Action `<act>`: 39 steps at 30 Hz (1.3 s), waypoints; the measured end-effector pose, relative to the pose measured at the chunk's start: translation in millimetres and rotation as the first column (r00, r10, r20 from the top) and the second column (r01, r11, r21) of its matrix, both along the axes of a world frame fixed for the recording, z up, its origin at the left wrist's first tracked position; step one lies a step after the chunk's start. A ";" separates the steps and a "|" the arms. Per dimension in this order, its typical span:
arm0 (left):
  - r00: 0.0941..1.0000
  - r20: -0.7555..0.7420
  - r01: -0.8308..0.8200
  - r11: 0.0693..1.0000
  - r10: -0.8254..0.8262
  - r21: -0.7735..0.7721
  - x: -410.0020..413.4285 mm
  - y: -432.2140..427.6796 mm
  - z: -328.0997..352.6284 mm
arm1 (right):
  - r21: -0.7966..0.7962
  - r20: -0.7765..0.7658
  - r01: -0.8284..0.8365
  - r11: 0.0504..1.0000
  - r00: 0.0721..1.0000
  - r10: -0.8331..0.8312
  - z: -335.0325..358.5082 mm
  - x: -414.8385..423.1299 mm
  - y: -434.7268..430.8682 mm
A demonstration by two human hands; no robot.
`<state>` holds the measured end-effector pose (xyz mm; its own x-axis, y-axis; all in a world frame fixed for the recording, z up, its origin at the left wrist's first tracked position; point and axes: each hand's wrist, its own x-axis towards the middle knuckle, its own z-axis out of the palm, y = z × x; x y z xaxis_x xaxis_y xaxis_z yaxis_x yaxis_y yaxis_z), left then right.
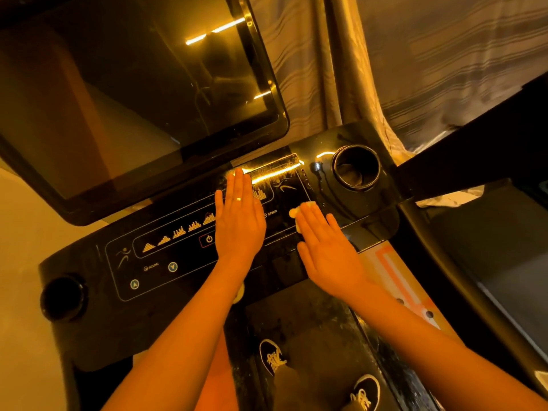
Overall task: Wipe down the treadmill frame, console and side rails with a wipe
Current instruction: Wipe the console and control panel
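Note:
The black treadmill console (166, 262) fills the middle of the view, with printed program icons and arrow buttons. My left hand (238, 219) lies flat on its button panel, fingers straight, a ring on one finger. My right hand (326, 247) presses flat on a small pale wipe (299, 210) at the panel's right side; only the wipe's edges show past the fingertips. A large dark screen (127, 93) rises behind the panel. The right side rail (462, 280) runs down to the lower right.
A round cup holder (357, 167) sits at the console's right end, another (63, 298) at the left end. Striped curtains (444, 63) hang behind. The belt deck (314, 327) lies below, with my two dark laced shoes (274, 355) on it.

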<state>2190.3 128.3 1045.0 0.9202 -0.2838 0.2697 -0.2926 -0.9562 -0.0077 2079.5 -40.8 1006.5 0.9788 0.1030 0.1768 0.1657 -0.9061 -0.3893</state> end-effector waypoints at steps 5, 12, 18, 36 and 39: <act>1.000 0.005 0.006 1.000 -0.006 -0.010 -0.6 0.2 -0.3 | -0.017 0.008 -0.014 1.000 1.000 0.014 12.7 25.5 -3.0; 1.000 -0.005 0.009 1.000 -0.009 -0.010 -0.5 -0.5 0.7 | -0.055 0.048 0.004 0.998 0.999 -0.001 57.0 134.6 -7.1; 1.000 -0.003 0.010 1.000 -0.010 -0.020 -0.1 -0.6 0.7 | -0.072 0.103 -0.030 0.997 0.994 0.038 31.4 77.1 -23.6; 0.997 -0.070 0.034 0.999 -0.036 -0.029 3.1 -13.7 13.8 | 0.006 -0.014 0.006 1.000 1.000 -0.006 -1.6 -8.0 -26.8; 0.996 -0.065 0.052 0.998 -0.055 -0.043 8.4 -32.5 12.4 | 0.001 -0.022 0.013 1.000 1.000 -0.013 -2.3 -5.5 -27.1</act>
